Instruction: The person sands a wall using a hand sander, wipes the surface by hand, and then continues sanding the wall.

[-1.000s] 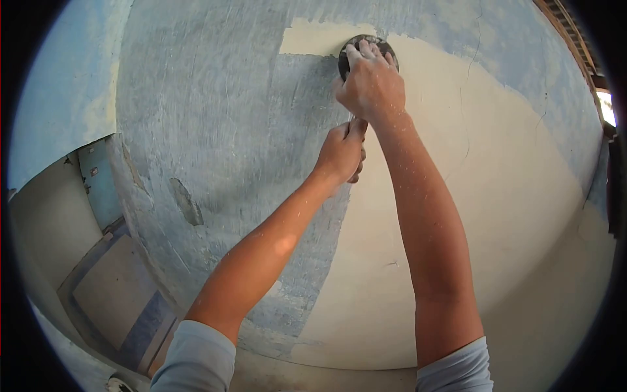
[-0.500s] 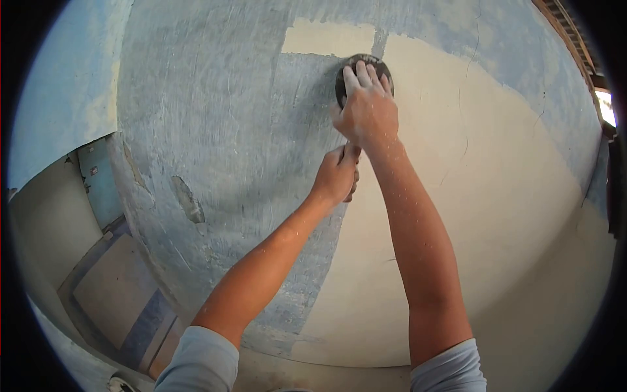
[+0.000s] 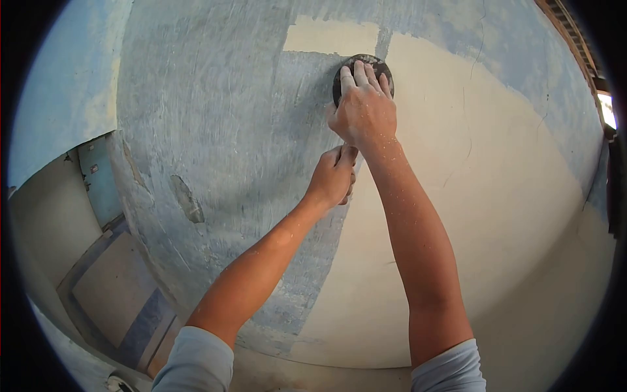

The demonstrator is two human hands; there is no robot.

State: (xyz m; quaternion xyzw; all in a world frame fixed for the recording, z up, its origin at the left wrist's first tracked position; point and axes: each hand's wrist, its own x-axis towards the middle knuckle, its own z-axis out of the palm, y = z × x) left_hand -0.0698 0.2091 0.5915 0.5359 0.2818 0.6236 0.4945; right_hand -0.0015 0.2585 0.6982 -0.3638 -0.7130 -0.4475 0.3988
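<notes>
A round black disc-shaped tool [image 3: 337, 85], its face speckled with pale dust, lies against the wall at the edge between bare grey plaster and cream coating. My right hand [image 3: 364, 108] rests over the disc from below, fingers spread and lying flat on its back. Below it, my left hand [image 3: 334, 175] is wrapped in a fist around what appears to be the tool's handle, mostly hidden by the fingers. White dust coats the fingers and speckles both forearms.
Cream coating [image 3: 470, 196] covers the wall on the right, with a smaller cream patch [image 3: 332, 36] above the disc. Scratched grey-blue plaster [image 3: 215, 98] spans the left, with a chipped hollow [image 3: 187, 199]. An opening [image 3: 59, 215] lies at far left, and wooden roof edging [image 3: 568, 36] at upper right.
Both hands and the disc have shifted very slightly left along the wall. My hold on the tool looks the same.
</notes>
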